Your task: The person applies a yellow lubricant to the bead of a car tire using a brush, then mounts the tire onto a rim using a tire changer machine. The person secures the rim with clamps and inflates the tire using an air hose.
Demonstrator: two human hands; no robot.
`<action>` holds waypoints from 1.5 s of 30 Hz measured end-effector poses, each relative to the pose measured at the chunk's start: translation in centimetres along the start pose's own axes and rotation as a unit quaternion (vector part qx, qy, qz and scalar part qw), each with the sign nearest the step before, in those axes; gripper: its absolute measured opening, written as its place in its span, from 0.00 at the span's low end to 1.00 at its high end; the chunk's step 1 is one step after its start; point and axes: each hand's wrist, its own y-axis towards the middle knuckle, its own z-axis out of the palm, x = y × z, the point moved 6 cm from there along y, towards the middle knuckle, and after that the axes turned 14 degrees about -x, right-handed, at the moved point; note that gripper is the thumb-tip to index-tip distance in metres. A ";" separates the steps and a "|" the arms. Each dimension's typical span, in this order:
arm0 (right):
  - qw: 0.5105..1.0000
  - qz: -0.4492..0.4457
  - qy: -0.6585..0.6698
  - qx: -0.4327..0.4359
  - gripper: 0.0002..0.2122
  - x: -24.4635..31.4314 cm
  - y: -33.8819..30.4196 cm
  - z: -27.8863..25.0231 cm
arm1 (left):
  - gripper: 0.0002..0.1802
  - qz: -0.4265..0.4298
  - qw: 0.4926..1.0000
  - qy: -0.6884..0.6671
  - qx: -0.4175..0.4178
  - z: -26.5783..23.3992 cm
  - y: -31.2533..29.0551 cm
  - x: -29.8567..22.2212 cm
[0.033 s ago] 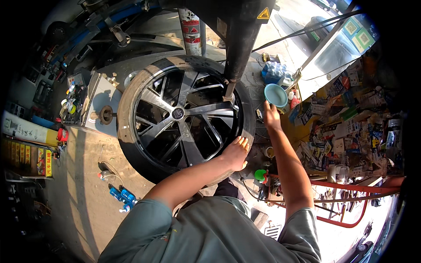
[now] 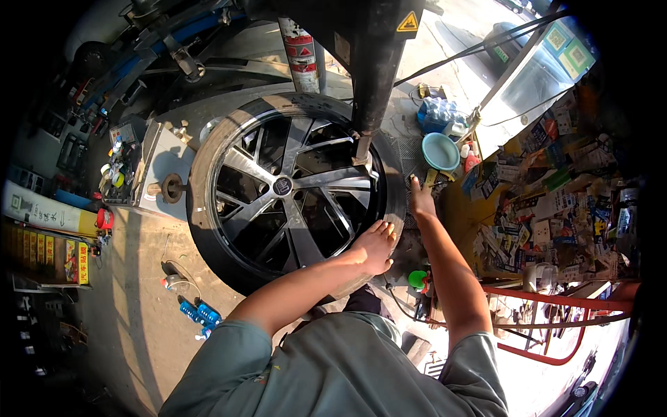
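A large wheel (image 2: 303, 222), a black tyre on a black and silver rim, lies flat in front of me. My left hand (image 2: 376, 247) rests on its near right sidewall, fingers laid over the rubber and holding nothing. Beyond the wheel's right edge, my right hand (image 2: 422, 201) has its fingers closed. A yellowish piece (image 2: 432, 178) shows at its fingertips; its kind is unclear. Just past it stands a light blue bowl (image 2: 440, 151), apart from the hand. A black machine post (image 2: 374, 83) comes down to the rim, its metal head (image 2: 362, 151) at the rim's right edge.
A round brown disc on a shaft (image 2: 171, 187) stands left of the tyre. Blue bottles (image 2: 201, 313) lie on the floor at left. A green-topped container (image 2: 417, 279) and a red tubular frame (image 2: 556, 299) are at right, below a litter-covered surface (image 2: 549, 215).
My right hand has drawn back from the blue bowl toward me, uncovering the yellowish piece. My left hand stays on the tyre. The view has shifted slightly.
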 end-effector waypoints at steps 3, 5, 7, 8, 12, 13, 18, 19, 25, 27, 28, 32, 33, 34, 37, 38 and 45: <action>0.993 0.103 0.062 0.012 0.41 -4.5 -6.6 7.3 | 0.25 -0.089 0.954 -0.279 -0.057 -1.9 -0.9 4.9; 0.992 0.080 0.088 -0.052 0.36 -4.6 -6.6 6.8 | 0.17 -0.294 0.830 -0.447 -0.159 -4.5 -1.5 12.8; 0.993 0.087 0.059 -0.052 0.34 -4.7 -6.6 6.5 | 0.14 -0.498 0.543 -0.580 -0.349 -6.8 -3.7 25.1; 0.992 0.093 0.064 -0.051 0.34 -4.9 -6.8 6.1 | 0.16 -0.528 0.406 -0.616 -0.421 -8.3 -4.0 30.5; 0.992 0.087 0.088 -0.039 0.32 -3.4 -6.5 5.4 | 0.17 -0.568 0.267 -0.589 -0.508 -13.2 -3.5 43.7; 0.991 0.080 0.098 -0.048 0.31 -3.5 -6.1 4.8 | 0.18 -0.573 0.259 -0.582 -0.516 -13.0 -2.1 45.2; 0.991 0.079 0.098 -0.052 0.30 -4.2 -5.6 4.8 | 0.24 -0.598 0.266 -0.525 -0.544 -11.6 2.6 49.2; 0.988 0.097 0.112 -0.031 0.31 -2.9 -5.7 3.7 | 0.26 -0.600 0.267 -0.508 -0.558 -12.0 1.6 49.2; 0.985 0.062 0.159 -0.030 0.39 -5.1 -6.8 3.6 | 0.33 -0.494 0.275 -0.546 -0.618 -16.6 -0.5 46.0; 0.983 0.062 0.168 -0.032 0.40 -5.0 -6.9 2.2 | 0.35 -0.424 0.273 -0.613 -0.609 -18.1 2.1 43.9; 0.976 0.057 0.207 -0.040 0.40 -5.5 -7.1 2.7 | 0.36 -0.394 0.267 -0.639 -0.604 -18.8 2.9 42.7; 0.984 0.035 0.156 -0.072 0.40 -5.8 -7.7 3.6 | 0.40 -0.335 0.226 -0.699 -0.590 -19.2 2.4 39.8; 0.988 0.042 0.142 -0.053 0.39 -5.6 -8.4 3.5 | 0.41 -0.339 0.213 -0.702 -0.588 -18.6 1.0 39.5; 0.989 0.046 0.132 -0.042 0.39 -5.2 -8.5 3.5 | 0.42 -0.347 0.202 -0.705 -0.584 -18.2 0.1 39.6; 0.990 0.001 0.113 -0.082 0.38 -5.4 -9.7 4.6 | 0.41 -0.414 0.170 -0.707 -0.548 -15.9 -5.0 40.3; 0.991 0.000 0.091 -0.096 0.38 -6.5 -9.4 5.1 | 0.39 -0.409 0.216 -0.709 -0.532 -15.3 -5.1 38.8; 0.992 0.003 0.023 -0.127 0.44 -6.0 -10.8 4.2 | 0.16 -0.450 0.632 -0.062 -0.628 -17.9 -25.8 20.6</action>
